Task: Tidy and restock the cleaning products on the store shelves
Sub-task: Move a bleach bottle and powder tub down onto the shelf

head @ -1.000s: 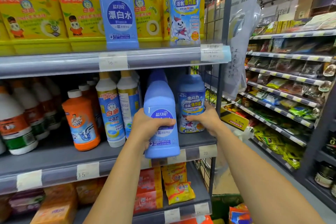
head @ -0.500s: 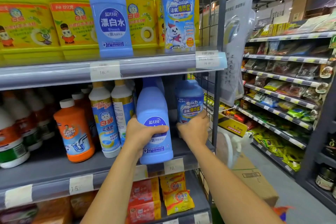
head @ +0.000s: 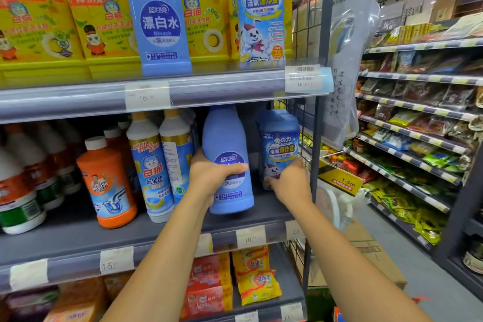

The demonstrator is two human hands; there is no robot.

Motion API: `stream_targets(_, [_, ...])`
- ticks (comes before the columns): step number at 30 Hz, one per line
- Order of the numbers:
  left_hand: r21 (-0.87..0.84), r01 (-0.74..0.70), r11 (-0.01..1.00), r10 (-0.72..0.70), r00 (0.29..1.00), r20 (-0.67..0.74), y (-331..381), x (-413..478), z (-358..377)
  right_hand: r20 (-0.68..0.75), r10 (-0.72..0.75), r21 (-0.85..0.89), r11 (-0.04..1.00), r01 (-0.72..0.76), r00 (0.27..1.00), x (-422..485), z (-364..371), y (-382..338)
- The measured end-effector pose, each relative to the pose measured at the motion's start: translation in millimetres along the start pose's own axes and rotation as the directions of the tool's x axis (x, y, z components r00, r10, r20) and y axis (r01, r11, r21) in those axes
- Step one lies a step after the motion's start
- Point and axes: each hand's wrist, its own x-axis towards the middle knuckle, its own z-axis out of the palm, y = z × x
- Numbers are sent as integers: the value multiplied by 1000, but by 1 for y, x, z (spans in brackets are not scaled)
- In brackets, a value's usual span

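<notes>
A light blue bleach bottle stands on the middle shelf, and my left hand grips it around the label. To its right stands a blue jar with a rabbit label; my right hand holds its lower part, hiding the base. Matching products, a bleach bottle and a rabbit jar, stand on the upper shelf in front of yellow detergent jugs.
Left of the bleach on the middle shelf stand white-and-blue toilet cleaner bottles, an orange drain cleaner bottle and white bottles. Soap packs fill the lower shelf. A wire end panel closes the rack's right side; a snack aisle lies beyond.
Both bottles have moved back from the front edge, deeper onto the middle shelf, with my hands still on them. The camera has tilted and come closer.
</notes>
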Motion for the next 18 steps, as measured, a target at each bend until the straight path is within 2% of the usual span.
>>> stream_targets(2, [19,-30,999,30,999,15,-5,7,8,52,24,-184,983,-14,998,-17,-7,7])
stream_targets(5, [51,-51,997,50,998,25,-16,17,17,111,-135,-474,863,172,985,-47,-15,23])
stream_targets(7, [96,-63,993,61,998,20,-22,23,20,197,-259,-508,798,325,946,-57,-19,36])
stream_targets(11, [106,-64,992,61,998,32,-29,33,20,313,-414,-513,683,520,854,-57,-29,53])
stream_targets(14, [93,-54,994,47,996,75,-31,37,13,379,-454,-548,593,590,807,-59,-29,59])
stream_targets(18, [98,-40,994,29,994,108,-33,39,10,430,-427,-562,563,606,795,-57,-31,53])
